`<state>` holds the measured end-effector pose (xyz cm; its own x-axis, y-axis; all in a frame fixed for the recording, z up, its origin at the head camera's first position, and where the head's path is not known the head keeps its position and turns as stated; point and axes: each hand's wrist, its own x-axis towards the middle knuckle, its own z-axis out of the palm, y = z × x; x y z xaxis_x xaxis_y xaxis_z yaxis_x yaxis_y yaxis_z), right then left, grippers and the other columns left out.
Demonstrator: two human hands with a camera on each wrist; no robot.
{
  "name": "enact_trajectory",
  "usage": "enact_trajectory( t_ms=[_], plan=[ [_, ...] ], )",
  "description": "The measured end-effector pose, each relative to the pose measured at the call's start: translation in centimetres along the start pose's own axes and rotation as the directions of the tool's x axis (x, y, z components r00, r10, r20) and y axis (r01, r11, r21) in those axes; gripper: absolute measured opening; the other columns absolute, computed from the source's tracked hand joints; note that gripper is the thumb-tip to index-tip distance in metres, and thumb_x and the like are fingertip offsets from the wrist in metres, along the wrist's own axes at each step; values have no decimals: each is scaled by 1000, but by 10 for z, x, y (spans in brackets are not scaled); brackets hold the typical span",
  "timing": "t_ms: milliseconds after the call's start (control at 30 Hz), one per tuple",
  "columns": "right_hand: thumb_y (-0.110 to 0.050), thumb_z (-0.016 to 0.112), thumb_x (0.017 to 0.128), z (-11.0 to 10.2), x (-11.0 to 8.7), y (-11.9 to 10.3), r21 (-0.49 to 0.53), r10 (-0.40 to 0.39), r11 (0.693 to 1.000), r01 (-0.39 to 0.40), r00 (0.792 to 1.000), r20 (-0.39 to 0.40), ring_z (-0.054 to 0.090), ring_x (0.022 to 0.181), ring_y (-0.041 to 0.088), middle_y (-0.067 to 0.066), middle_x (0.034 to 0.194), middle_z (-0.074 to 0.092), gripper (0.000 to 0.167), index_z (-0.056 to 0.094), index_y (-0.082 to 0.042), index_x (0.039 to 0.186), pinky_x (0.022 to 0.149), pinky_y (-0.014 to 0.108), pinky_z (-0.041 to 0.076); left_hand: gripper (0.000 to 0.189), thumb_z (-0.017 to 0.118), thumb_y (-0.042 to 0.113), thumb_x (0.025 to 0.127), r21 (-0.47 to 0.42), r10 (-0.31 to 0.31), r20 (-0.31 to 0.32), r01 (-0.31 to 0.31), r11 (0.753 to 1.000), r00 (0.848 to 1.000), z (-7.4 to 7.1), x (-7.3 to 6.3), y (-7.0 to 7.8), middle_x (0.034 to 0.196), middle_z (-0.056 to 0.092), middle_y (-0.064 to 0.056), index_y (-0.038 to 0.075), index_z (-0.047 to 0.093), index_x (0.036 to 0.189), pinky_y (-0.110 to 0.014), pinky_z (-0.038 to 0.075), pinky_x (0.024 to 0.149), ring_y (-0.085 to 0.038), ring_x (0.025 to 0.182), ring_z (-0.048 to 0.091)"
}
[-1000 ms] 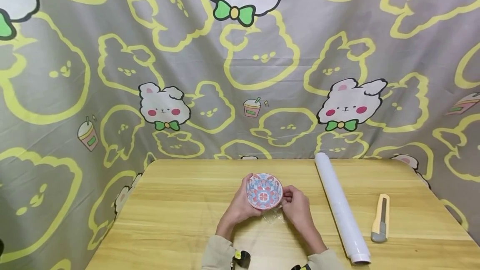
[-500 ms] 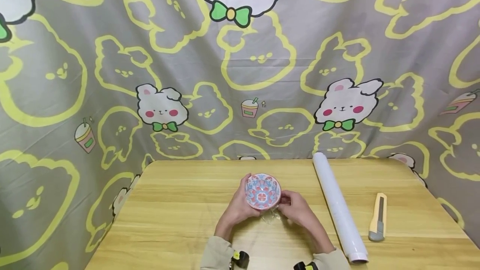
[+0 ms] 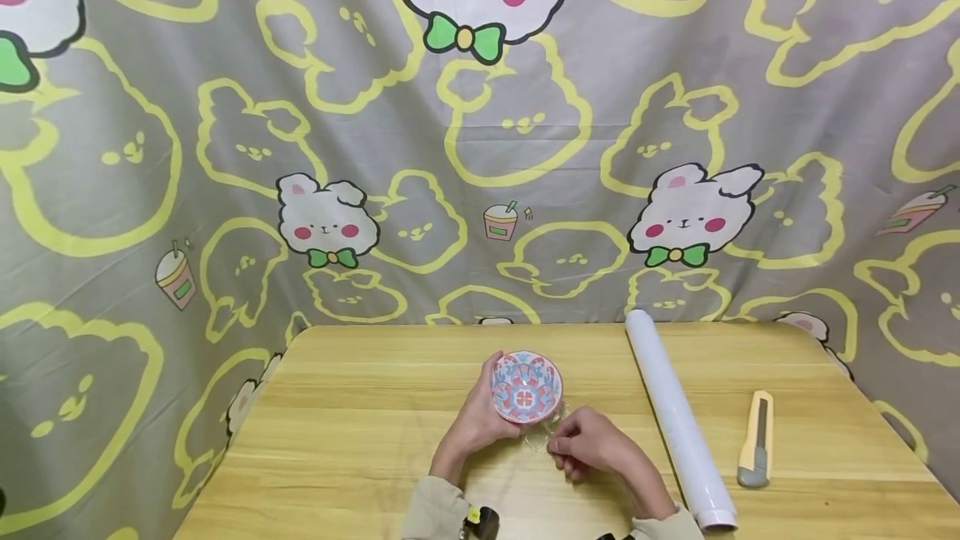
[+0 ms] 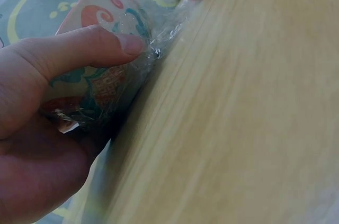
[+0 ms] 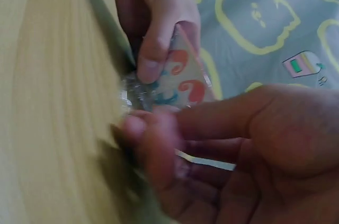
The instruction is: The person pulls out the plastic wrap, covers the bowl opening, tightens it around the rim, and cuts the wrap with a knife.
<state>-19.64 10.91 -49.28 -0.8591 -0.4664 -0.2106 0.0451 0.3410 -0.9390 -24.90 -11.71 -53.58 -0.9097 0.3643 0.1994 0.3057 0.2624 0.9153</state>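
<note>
A small bowl (image 3: 527, 387) with a red and blue pattern is tilted so that its inside faces the head camera. My left hand (image 3: 478, 413) grips it from the left, thumb along the outer wall in the left wrist view. Crumpled clear plastic wrap (image 4: 169, 25) clings to the bowl's outside and bunches by its underside. At the bowl's lower right, my right hand (image 3: 596, 440) pinches a loose part of that wrap between thumb and fingers. Motion blurs these fingertips in the right wrist view, and the bowl's base is mostly hidden.
A long white roll of plastic wrap (image 3: 678, 419) lies on the wooden table (image 3: 337, 423) to the right of my hands. Beyond it rests a yellow and grey box cutter (image 3: 756, 440). A patterned grey curtain (image 3: 420, 132) hangs behind the table.
My right hand has moved from the bowl's right edge down and toward me, drawing the clear wrap outward. My left hand and the bowl stay almost in place.
</note>
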Motion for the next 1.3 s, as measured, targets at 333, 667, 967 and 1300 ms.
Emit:
enact_trajectory(
  t_ms=[333, 667, 967, 1300],
  plan=[
    [-1, 44, 102, -1, 15, 11, 232, 38, 972, -16, 995, -93, 48, 52, 7, 8, 82, 61, 24, 62, 15, 106, 46, 19, 45, 130, 85, -16, 54, -73, 6, 50, -3, 997, 999, -4, -1, 0, 156, 40, -23, 2, 13, 161, -57, 26, 120, -40, 141, 42],
    [-8, 79, 83, -2, 20, 10, -229, -63, 972, -50, 886, -459, 62, 90, 18, 9, 104, 72, 21, 80, 0, 102, 81, 36, 55, 131, 86, -16, 52, -49, -10, 25, 11, 999, 1000, -1, 0, 2, 154, 43, -22, 0, 14, 160, -57, 27, 120, -39, 139, 44],
    [4, 81, 78, 1, 23, 10, -131, -13, 989, -66, 850, -527, 68, 83, 20, 6, 86, 74, 21, 74, 3, 98, 77, 36, 58, 128, 87, -13, 56, -12, -6, 53, 7, 1000, 999, 3, 1, 5, 155, 41, -21, 0, 14, 160, -57, 29, 120, -38, 140, 43],
    [4, 73, 82, -19, 13, 16, 184, -49, 979, 88, 977, -209, 69, 105, 35, 30, 113, 69, 57, 47, 23, 128, 84, 29, 59, 129, 88, -13, 56, 12, -24, 29, 23, 1000, 999, 7, 2, 7, 154, 42, -22, 0, 14, 160, -58, 29, 119, -39, 140, 43]
  ],
)
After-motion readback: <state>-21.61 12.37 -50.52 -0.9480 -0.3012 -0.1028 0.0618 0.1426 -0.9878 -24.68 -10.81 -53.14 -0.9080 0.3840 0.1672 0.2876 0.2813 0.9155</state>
